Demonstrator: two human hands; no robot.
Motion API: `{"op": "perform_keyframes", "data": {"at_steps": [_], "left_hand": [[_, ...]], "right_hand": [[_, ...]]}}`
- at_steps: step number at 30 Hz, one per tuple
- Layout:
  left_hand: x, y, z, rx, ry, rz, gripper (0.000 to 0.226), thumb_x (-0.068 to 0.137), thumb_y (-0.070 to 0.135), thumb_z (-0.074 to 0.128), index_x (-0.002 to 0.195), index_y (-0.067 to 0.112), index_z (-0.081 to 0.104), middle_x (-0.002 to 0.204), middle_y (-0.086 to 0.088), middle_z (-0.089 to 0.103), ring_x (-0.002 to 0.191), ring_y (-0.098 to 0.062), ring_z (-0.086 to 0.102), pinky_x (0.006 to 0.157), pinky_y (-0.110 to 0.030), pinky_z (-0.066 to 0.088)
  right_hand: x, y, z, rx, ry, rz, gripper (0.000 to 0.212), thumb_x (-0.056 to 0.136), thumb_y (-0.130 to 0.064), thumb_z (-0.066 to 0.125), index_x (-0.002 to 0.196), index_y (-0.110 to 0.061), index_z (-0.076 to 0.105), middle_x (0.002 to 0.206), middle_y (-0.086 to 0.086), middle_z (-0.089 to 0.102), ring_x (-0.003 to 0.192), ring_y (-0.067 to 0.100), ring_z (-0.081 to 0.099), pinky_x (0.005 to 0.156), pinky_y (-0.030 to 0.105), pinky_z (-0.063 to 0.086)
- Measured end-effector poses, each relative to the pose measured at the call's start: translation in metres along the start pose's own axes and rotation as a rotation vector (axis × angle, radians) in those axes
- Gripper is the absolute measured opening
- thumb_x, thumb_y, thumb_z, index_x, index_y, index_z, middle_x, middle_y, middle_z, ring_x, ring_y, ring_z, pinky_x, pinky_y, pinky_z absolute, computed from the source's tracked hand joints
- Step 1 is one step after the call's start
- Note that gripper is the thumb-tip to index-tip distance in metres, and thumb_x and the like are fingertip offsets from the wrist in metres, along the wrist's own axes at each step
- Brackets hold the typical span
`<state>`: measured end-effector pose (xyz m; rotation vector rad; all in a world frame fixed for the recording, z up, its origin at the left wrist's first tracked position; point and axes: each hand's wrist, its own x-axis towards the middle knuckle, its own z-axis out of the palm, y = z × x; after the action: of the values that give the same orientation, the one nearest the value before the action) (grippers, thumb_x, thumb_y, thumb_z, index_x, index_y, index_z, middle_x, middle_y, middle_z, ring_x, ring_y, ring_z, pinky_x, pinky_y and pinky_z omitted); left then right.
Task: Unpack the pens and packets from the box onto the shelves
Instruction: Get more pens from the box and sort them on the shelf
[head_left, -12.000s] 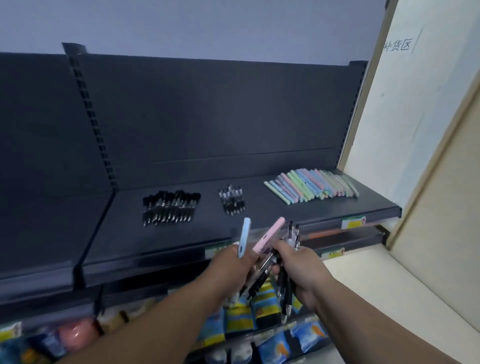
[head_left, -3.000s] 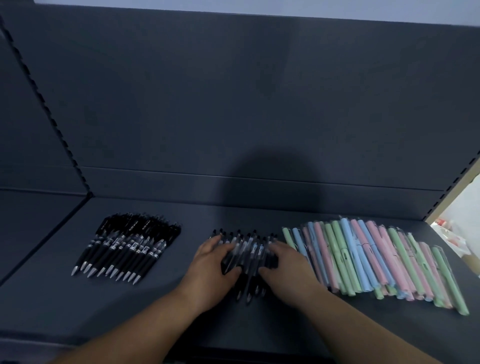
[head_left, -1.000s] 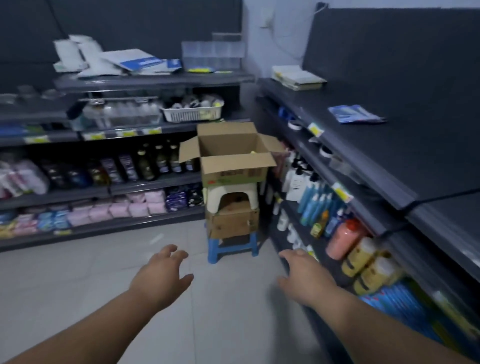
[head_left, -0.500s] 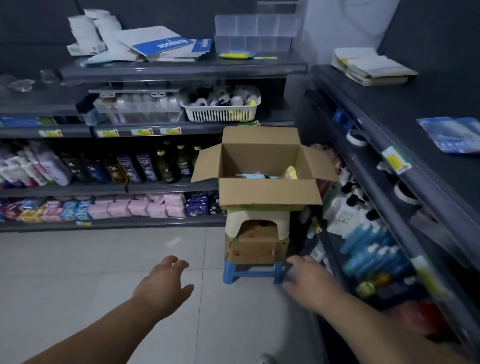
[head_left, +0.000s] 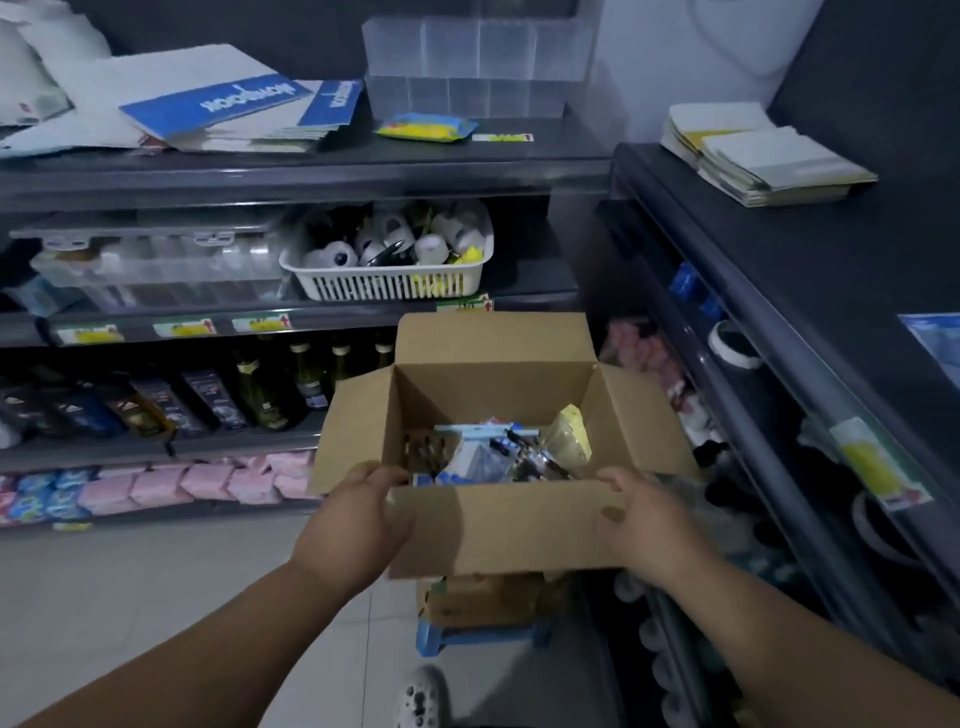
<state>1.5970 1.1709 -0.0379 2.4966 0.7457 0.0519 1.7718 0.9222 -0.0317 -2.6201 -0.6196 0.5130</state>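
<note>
Box (head_left: 498, 525) at twelve o'clock holds many pens and packets (head_left: 493, 457), so much unpacking remains, I'd say; left hand (head_left: 353, 519) and right hand (head_left: 644, 519) grip its near corners.

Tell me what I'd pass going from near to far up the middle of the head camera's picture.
First a shoe → blue stool → cardboard box → white basket → clear organizer.
</note>
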Motion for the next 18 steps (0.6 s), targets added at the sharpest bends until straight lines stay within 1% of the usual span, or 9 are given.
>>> {"op": "perform_keyframes", "data": {"at_steps": [2, 4, 6, 8, 11, 13, 16, 18], "left_hand": [[0.039, 0.001, -0.001, -0.018, -0.014, 0.052, 0.035, 0.084, 0.028, 0.064, 0.118, 0.025, 0.059, 0.12, 0.005, 0.054, 0.101, -0.009, 0.055, 0.076, -0.018, 0.037], [0.073, 0.0, 0.003, -0.004, -0.047, 0.089, 0.035, 0.084, 0.028, 0.064, 0.118, 0.024, 0.058, 0.119, 0.004, 0.054, 0.098, -0.008, 0.055, 0.075, -0.014, 0.034], [0.099, -0.003, 0.012, 0.0, -0.088, 0.091, 0.042, 0.084, 0.029, 0.064, 0.124, 0.023, 0.056, 0.125, 0.003, 0.052, 0.103, -0.009, 0.055, 0.081, -0.013, 0.035], [0.119, -0.007, 0.024, 0.002, -0.152, 0.066, 0.049, 0.085, 0.031, 0.064, 0.132, 0.022, 0.052, 0.133, 0.002, 0.048, 0.111, -0.011, 0.054, 0.089, -0.016, 0.038], [0.139, -0.01, 0.044, 0.016, -0.256, 0.02, 0.057, 0.086, 0.037, 0.063, 0.138, 0.023, 0.044, 0.139, 0.001, 0.042, 0.116, -0.014, 0.051, 0.093, -0.021, 0.04], [0.149, -0.012, 0.058, 0.012, -0.309, -0.018, 0.059, 0.088, 0.038, 0.061, 0.14, 0.022, 0.041, 0.141, 0.001, 0.039, 0.12, -0.014, 0.048, 0.095, -0.02, 0.037], [0.158, -0.013, 0.077, 0.002, -0.366, -0.041, 0.059, 0.088, 0.038, 0.062, 0.14, 0.022, 0.041, 0.143, 0.001, 0.038, 0.124, -0.013, 0.045, 0.095, -0.016, 0.033], [0.161, -0.012, 0.088, 0.016, -0.413, -0.007, 0.059, 0.086, 0.037, 0.065, 0.139, 0.023, 0.043, 0.145, 0.001, 0.039, 0.127, -0.012, 0.044, 0.098, -0.015, 0.033]], "right_hand": [[0.024, -0.005, 0.0, 0.016, 0.023, 0.025, 0.046, 0.083, -0.026, 0.066, 0.128, -0.03, 0.056, 0.119, -0.004, 0.057, 0.108, 0.016, 0.057, 0.091, 0.028, 0.045], [0.046, -0.01, 0.004, 0.05, 0.03, 0.058, 0.044, 0.082, -0.027, 0.069, 0.125, -0.027, 0.058, 0.114, -0.005, 0.059, 0.107, 0.017, 0.059, 0.092, 0.027, 0.046], [0.069, -0.013, 0.012, 0.063, 0.021, 0.071, 0.046, 0.082, -0.03, 0.071, 0.126, -0.024, 0.058, 0.116, -0.003, 0.06, 0.105, 0.016, 0.06, 0.088, 0.023, 0.044], [0.09, -0.014, 0.021, 0.048, -0.016, 0.061, 0.048, 0.083, -0.032, 0.07, 0.128, -0.025, 0.056, 0.12, -0.002, 0.06, 0.107, 0.015, 0.059, 0.084, 0.02, 0.042], [0.121, -0.014, 0.034, -0.013, -0.112, 0.047, 0.05, 0.083, -0.038, 0.068, 0.13, -0.027, 0.054, 0.125, -0.003, 0.059, 0.11, 0.015, 0.056, 0.081, 0.022, 0.039], [0.14, -0.013, 0.043, -0.03, -0.209, 0.055, 0.054, 0.081, -0.041, 0.07, 0.131, -0.029, 0.052, 0.125, -0.003, 0.059, 0.108, 0.016, 0.056, 0.079, 0.023, 0.04], [0.167, -0.01, 0.054, -0.043, -0.382, 0.079, 0.066, 0.078, -0.044, 0.074, 0.136, -0.032, 0.045, 0.125, -0.001, 0.061, 0.103, 0.016, 0.059, 0.078, 0.027, 0.048], [0.18, -0.005, 0.061, -0.078, -0.453, 0.08, 0.077, 0.075, -0.044, 0.077, 0.141, -0.029, 0.039, 0.132, 0.0, 0.057, 0.112, 0.019, 0.057, 0.083, 0.027, 0.047]]}}
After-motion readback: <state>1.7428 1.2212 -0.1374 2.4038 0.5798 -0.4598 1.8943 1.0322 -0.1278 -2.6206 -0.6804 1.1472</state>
